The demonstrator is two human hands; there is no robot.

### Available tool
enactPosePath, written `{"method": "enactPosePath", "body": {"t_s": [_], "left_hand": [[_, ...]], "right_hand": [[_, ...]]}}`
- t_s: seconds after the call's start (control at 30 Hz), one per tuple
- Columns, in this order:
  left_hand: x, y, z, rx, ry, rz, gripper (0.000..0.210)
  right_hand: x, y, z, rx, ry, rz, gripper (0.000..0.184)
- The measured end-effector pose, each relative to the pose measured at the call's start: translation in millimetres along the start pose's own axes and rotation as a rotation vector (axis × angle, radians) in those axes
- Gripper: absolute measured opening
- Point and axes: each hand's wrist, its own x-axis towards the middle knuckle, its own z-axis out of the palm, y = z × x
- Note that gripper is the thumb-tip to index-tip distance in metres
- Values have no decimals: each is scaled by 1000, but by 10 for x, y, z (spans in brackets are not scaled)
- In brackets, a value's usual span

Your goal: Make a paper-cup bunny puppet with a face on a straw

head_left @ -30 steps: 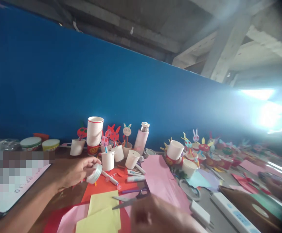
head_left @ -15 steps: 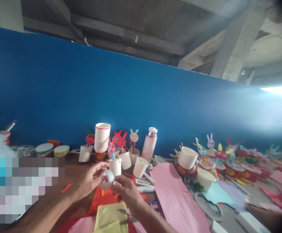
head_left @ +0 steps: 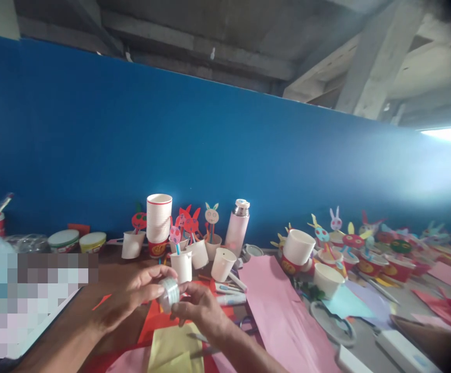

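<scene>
A roll of clear tape (head_left: 170, 294) is held up between both hands above the table. My left hand (head_left: 142, 292) grips it from the left, fingers curled over its top. On the other side, my right hand (head_left: 200, 305) pinches its edge with thumb and fingers. Just behind the roll stands a white paper cup (head_left: 181, 267) with a pink paper rabbit head (head_left: 175, 235) on a stick. Beneath the hands lie orange paper (head_left: 150, 324) and yellow paper (head_left: 171, 342). Scissors (head_left: 247, 325) lie partly hidden beside my right forearm.
A tall stack of paper cups (head_left: 158, 220) and a pink thermos (head_left: 238, 228) stand near the blue partition (head_left: 210, 140). Pink paper (head_left: 272, 311) stretches along the right. Farther right are several cups with paper animals and a large grey tape roll (head_left: 332, 324).
The tape roll has turned between my hands, so more of its outer rim shows. My right fingers have shifted along its edge. The view has moved slightly.
</scene>
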Motion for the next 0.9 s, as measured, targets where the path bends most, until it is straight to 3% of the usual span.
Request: {"method": "enactPosePath", "body": {"t_s": [0.1, 0.33, 0.57, 0.9], "left_hand": [[24, -28, -1, -30, -24, 2, 34], [79, -187, 128, -132, 68, -39, 59], [96, -202, 204, -213, 80, 43, 55], [72, -81, 252, -102, 142, -19, 55]], "right_hand": [[3, 29, -4, -61, -11, -69, 25], [45, 110, -41, -229, 68, -298, 17], [6, 41, -37, -169, 94, -305, 19], [3, 89, -58, -255, 184, -352, 8]]}}
